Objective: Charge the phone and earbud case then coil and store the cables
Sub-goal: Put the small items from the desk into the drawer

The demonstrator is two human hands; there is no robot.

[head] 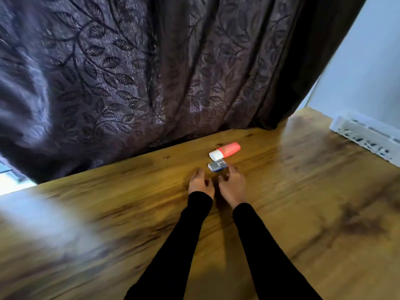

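The frame is blurred by motion. A small silver and blue box (pixel 217 166) lies on the wooden table (pixel 303 202), with a red case with a white cap (pixel 225 150) just behind it. My right hand (pixel 233 185) is beside the box, its curled fingertips at the box's right end; the blur hides whether it grips the box. My left hand (pixel 200 183) hovers just left of it, fingers loosely curled and holding nothing. No phone or cable can be made out.
A dark leaf-patterned curtain (pixel 140 79) hangs along the table's far edge. A white perforated basket (pixel 368 135) stands at the far right of the table. A pale wall is behind the basket.
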